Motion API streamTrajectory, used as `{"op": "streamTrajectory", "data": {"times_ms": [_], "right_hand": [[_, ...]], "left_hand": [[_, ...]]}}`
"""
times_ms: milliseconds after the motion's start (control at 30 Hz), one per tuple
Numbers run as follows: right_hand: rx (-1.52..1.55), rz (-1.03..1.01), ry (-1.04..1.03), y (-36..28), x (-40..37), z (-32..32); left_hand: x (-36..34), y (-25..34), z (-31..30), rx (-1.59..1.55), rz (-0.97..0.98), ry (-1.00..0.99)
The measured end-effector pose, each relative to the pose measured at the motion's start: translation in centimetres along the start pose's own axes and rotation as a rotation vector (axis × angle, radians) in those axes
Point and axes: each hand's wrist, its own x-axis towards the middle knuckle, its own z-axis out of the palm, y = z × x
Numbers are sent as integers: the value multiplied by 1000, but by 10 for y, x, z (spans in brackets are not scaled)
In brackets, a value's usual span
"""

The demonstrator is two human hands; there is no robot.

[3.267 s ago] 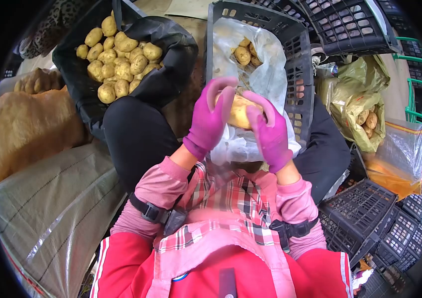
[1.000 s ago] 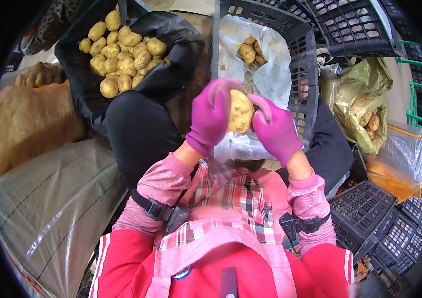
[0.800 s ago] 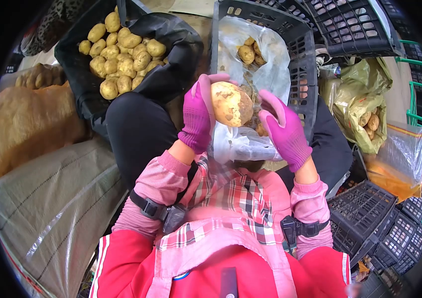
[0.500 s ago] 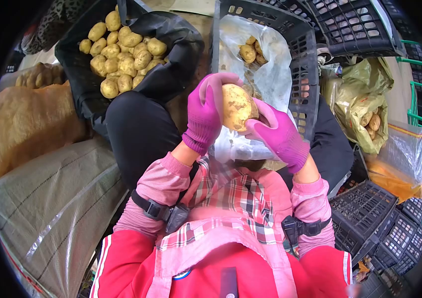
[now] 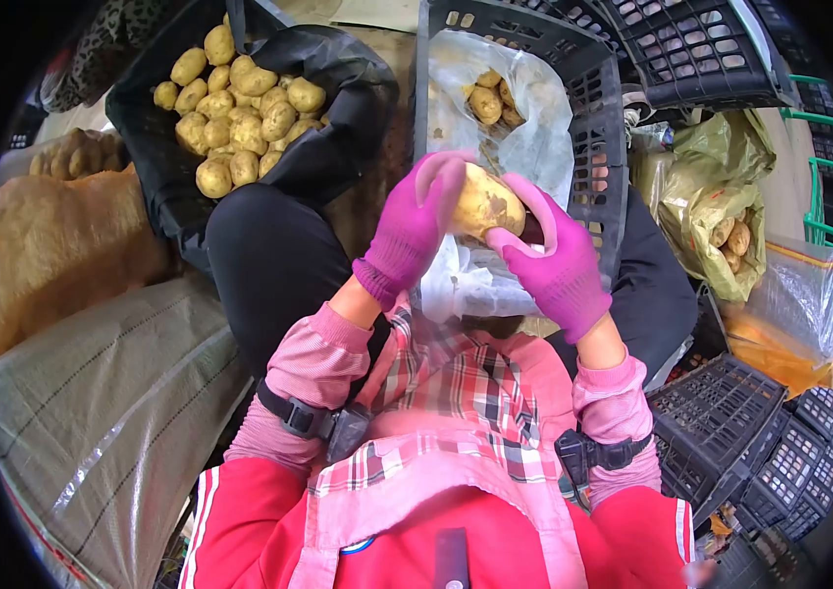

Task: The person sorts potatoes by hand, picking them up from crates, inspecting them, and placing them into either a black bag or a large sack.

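Note:
Between my two gloved hands is a large yellow potato [image 5: 487, 203] with brown dirt patches. My left hand [image 5: 422, 221], in a pink-purple glove, grips it from the left side. On the right, my right hand [image 5: 554, 260] curls its fingers and thumb round the other side. Both hands are above a black crate [image 5: 598, 147] lined with white translucent plastic [image 5: 549, 108]. Several potatoes [image 5: 488, 104] show through an opening in that liner. To the upper left, a black bag [image 5: 348, 83] stands open with many pale potatoes [image 5: 245, 128] heaped in it.
An olive plastic bag [image 5: 701, 187] with potatoes lies at the right, beside a clear zip bag [image 5: 799, 304]. Black crates [image 5: 716, 407] stand at the lower right and another crate [image 5: 696, 44] at the upper right. A grey-green sack [image 5: 122, 412] fills the left.
The potato has been turned in my hands and now lies more sideways. My right hand has rotated, with its fingers further up round the potato.

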Motion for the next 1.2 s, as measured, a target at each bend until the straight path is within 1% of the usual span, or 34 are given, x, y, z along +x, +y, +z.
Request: {"op": "streamTrajectory", "data": {"times_ms": [67, 167, 267, 367, 467, 567, 667, 767, 867, 967, 1067, 1167, 1200], "right_hand": [[-301, -237, 51, 11, 2, -2], [342, 126, -9, 9, -6, 0], [395, 146, -13, 14, -3, 2], [369, 134, 6, 12, -4, 2], [191, 20, 32, 18, -7, 9], [-250, -89, 19, 18, -7, -3], [-476, -194, -71, 19, -7, -16], [-538, -123, -168, 7, -1, -20], [-636, -58, -145, 3, 3, -7], [-601, -161, -97, 23, 9, 0], [-509, -165, -152, 31, 14, -11], [-214, -79, -165, 26, 18, -28], [-16, -28, -130, 27, 17, -27]], "left_hand": [[-6, 16, 2, -190, -437, -45], [-1, 0, -3, 613, 412, -33], [0, 3, 2, -2, 109, -53], [0, 4, -4, 178, 103, -99], [-4, 5, 1, -29, -90, -117], [-7, 8, 3, -85, -74, -184], [-8, 8, -1, -8, 5, -250], [-11, 10, 2, 59, 35, -216], [-11, 11, 0, 57, 38, -161], [-12, 13, -1, 79, 4, -128], [-14, 6, -2, 53, 33, -119], [-10, 8, -3, -64, 20, -121], [-9, 11, -1, -173, 1, -124]]}}
